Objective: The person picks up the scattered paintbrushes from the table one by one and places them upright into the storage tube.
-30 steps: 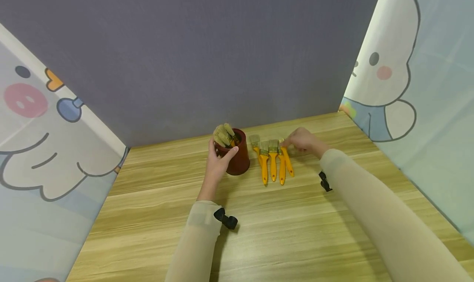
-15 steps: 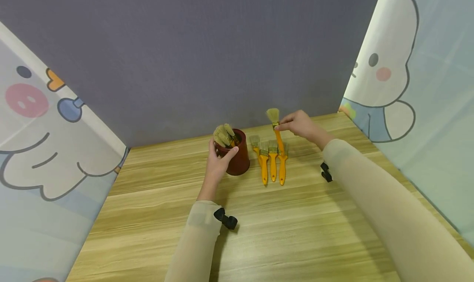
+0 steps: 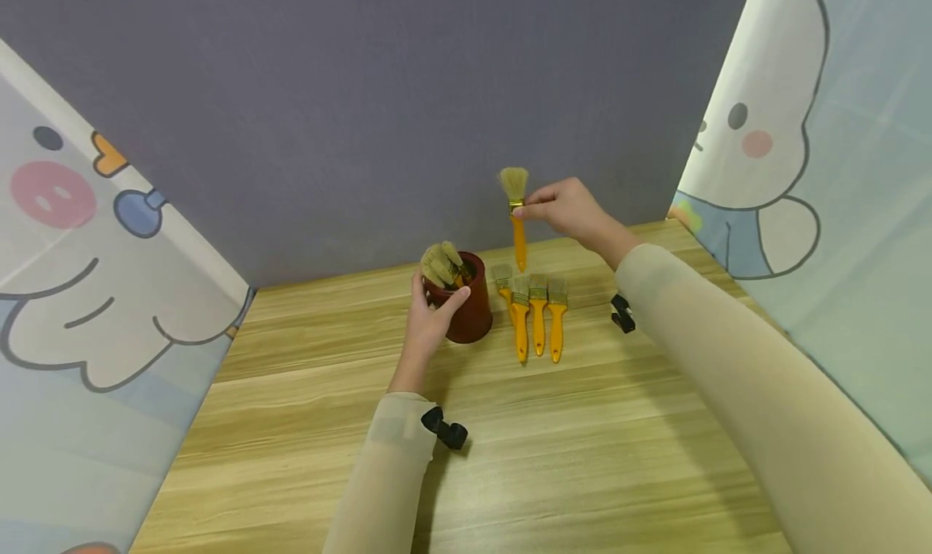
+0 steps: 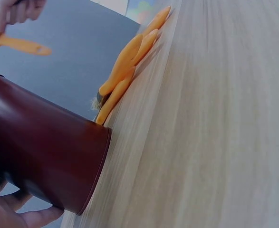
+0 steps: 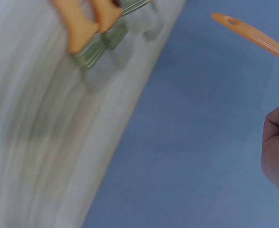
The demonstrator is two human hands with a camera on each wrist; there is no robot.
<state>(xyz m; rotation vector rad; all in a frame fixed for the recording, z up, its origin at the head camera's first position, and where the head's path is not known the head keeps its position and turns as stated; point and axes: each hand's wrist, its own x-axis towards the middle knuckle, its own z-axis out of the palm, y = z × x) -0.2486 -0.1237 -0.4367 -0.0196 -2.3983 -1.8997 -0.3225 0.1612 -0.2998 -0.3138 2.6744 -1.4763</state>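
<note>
A dark red cylindrical cup (image 3: pixel 473 318) stands on the table, with several paintbrushes (image 3: pixel 438 266) inside, bristles up. My left hand (image 3: pixel 428 319) grips the cup from its left side, thumb over the near face; the left wrist view shows fingers against the cup wall (image 4: pixel 44 142). Up above the table, my right hand (image 3: pixel 571 208) pinches a paintbrush (image 3: pixel 519 238) at its metal band, bristles up and the orange handle hanging down. In the right wrist view that brush's handle (image 5: pixel 253 34) shows at the upper right. Its bristles are out of that view.
Several more orange-handled paintbrushes (image 3: pixel 539 319) lie side by side right of the cup, bristles toward the back. A grey panel (image 3: pixel 379 133) rises behind the wood-grain table (image 3: pixel 306 425). Cartoon-printed sheets (image 3: pixel 772 158) flank both sides.
My right hand took the rightmost brush off the table, lifted it and moved it left and up, toward the cup side. The left hand has stayed on the cup.
</note>
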